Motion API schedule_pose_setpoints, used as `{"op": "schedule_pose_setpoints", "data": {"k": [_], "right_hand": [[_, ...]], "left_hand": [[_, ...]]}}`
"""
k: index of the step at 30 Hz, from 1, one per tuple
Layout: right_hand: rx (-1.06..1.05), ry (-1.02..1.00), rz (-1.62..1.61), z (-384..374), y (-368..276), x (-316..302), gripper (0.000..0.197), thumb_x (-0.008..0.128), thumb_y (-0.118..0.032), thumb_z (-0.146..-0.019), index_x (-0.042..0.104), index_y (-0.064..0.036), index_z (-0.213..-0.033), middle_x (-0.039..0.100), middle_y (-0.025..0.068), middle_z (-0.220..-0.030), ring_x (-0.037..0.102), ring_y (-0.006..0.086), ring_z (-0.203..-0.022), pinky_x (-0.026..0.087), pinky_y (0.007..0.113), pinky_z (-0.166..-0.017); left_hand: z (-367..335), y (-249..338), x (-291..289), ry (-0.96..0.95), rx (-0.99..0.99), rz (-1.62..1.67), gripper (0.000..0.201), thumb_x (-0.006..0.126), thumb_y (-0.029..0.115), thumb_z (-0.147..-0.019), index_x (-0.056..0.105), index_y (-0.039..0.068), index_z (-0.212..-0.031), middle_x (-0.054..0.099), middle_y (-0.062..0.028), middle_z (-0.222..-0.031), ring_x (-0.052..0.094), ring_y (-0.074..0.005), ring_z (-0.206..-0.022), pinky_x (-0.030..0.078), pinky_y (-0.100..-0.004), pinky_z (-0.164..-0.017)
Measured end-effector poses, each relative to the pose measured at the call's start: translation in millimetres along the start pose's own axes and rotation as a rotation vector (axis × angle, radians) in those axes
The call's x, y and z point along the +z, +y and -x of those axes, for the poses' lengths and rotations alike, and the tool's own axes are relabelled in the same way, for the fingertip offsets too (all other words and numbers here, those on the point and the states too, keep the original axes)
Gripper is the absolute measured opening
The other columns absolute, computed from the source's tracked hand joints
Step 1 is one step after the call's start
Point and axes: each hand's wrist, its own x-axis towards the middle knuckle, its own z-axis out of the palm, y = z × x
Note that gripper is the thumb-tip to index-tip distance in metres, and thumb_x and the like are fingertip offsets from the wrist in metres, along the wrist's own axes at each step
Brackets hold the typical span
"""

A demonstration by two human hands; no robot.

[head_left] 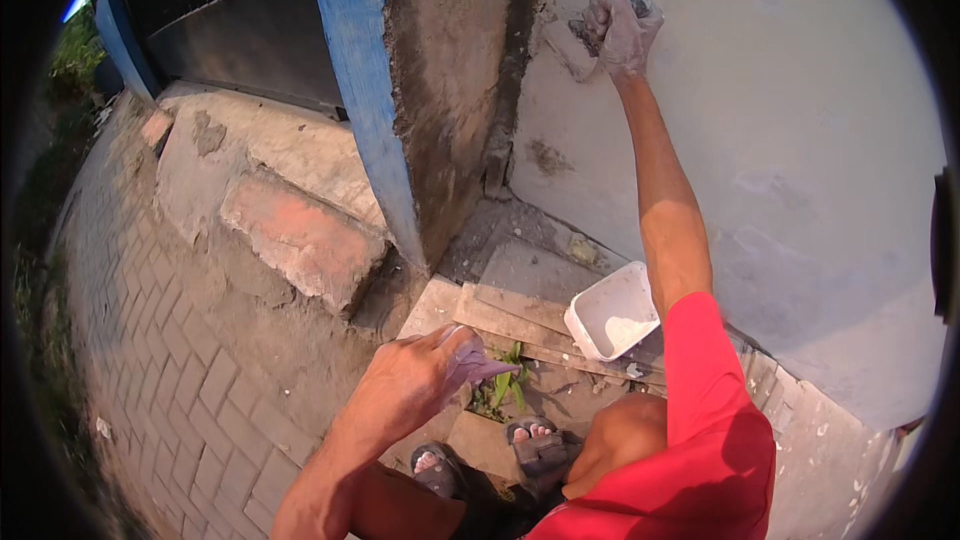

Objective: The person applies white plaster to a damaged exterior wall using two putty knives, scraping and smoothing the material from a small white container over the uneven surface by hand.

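Note:
High on the pale wall (pixel 780 90), my right hand (pixel 622 28) is closed round the dark handle of a putty knife. Its pale, smeared blade (pixel 570 52) lies against the wall beside the rough corner. White residue coats the fingers. Lower down, my left hand (pixel 425 372) is closed on a thin, flat, purplish-grey piece (pixel 478 364) whose exact kind I cannot make out. A white plastic tub (pixel 578 326) with white material inside stands on the ledge below my right arm, nearest to my left hand's far right side.
A blue-edged concrete pillar (pixel 355 60) rises left of the wall. Beside it lies a broken block of brick (pixel 300 240), in front of a dark gate (pixel 255 45). Paving (pixel 190 390) runs along the left. A small green plant (pixel 510 385) grows near my sandalled feet (pixel 540 445).

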Motion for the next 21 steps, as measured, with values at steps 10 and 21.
{"op": "schedule_pose_setpoints", "data": {"k": [10, 21], "right_hand": [[0.015, -0.107, 1.107, 112, -37, -10, 0.035, 0.071, -0.037, -0.09, 0.068, -0.002, -0.088, 0.058, 0.0035, -0.074, 0.055, 0.0136, -0.065, 0.046, 0.032, -0.065], [0.898, 0.229, 0.033, 183, -112, -63, 0.038, 0.071, -0.02, -0.089, 0.06, 0.0013, -0.118, 0.067, 0.0173, -0.108, 0.069, 0.0228, -0.088, 0.06, 0.033, -0.073]], "left_hand": [[25, -4, -2, 0.009, -0.036, -0.042, 0.027, 0.07, 0.008, -0.08, 0.059, 0.006, -0.104, 0.066, -0.0144, -0.089, 0.066, -0.0364, -0.082, 0.052, -0.0429, -0.07], [5, -21, 2, 0.058, -0.222, 0.183, 0.022, 0.071, 0.016, -0.09, 0.055, 0.003, -0.1, 0.062, -0.0102, -0.083, 0.06, -0.0202, -0.068, 0.048, -0.0345, -0.063]]}}
